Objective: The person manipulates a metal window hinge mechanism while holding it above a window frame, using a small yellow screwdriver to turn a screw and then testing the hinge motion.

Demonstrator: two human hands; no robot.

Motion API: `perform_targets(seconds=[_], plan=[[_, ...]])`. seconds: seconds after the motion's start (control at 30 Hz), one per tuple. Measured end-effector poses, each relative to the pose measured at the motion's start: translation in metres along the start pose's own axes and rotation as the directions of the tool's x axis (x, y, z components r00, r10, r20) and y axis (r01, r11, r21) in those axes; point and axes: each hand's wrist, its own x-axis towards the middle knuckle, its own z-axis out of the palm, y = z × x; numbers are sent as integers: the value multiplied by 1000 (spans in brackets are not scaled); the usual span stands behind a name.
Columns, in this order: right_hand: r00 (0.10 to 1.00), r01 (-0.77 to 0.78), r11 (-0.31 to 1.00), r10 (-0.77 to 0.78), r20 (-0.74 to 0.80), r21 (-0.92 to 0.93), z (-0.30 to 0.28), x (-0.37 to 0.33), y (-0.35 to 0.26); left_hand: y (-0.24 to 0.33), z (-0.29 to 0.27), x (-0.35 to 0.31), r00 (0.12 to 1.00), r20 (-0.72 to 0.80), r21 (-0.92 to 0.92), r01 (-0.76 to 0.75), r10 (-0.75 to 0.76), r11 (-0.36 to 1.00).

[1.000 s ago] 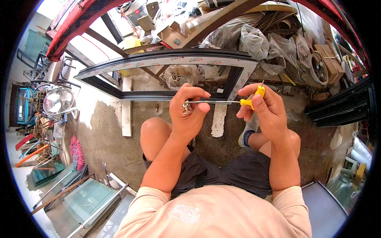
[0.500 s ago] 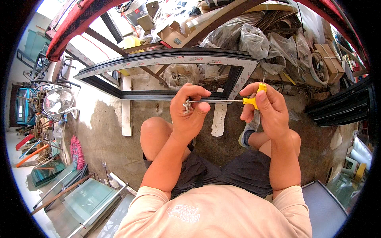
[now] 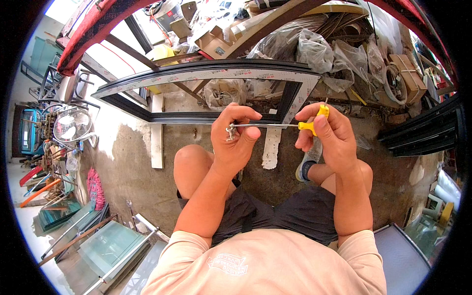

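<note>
One caged fan (image 3: 72,124) stands to the left of the black window frame (image 3: 196,75), and a pink mop-like bundle (image 3: 96,189) is left of it too, nearer to me. Two pale strips (image 3: 157,147) stick out toward me from under the window frame, one of them below its left part. Then, on my side of the window frame, comes my left grip (image 3: 233,150): index finger and thumb stand parted, and a small metal fitting (image 3: 230,132) is held in the curl of the hand; I cannot tell which fingers pin it. My yellow-handled driver (image 3: 309,126) runs its shaft between that finger and thumb, its end seemingly meeting the fitting. Near the window frame's right end, again on my side, my right grip (image 3: 337,140) is closed on the handle, thumb against it. Dark profiles (image 3: 423,130) lie to the right of the window frame. I judge the step in hand to be working the driver on the fitting; the next move calls for a steady left grip and a controlled twist from the right.
</note>
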Motion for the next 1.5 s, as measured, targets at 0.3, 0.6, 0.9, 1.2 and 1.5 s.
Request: perform_targets(seconds=[0.3,0.6,0.9,1.2,1.5], plan=[[968,243,961,-232,96,-129,-3,4,1,-2,1,1,999,-21,-66,-43,41,997],[925,380,853,-351,145,-358,1,6,-10,-4,1,1,999,-24,-63,-47,45,997],[926,377,849,-350,140,-371,2,4,-10,-4,1,1,999,-24,-67,-39,37,997],[943,332,878,-298,149,-345,1,4,-7,-2,2,2,998,-31,-57,-49,47,997],[995,72,990,-63,71,-122,6,-3,-8,-2,1,1,999,-23,-72,-30,28,997]])
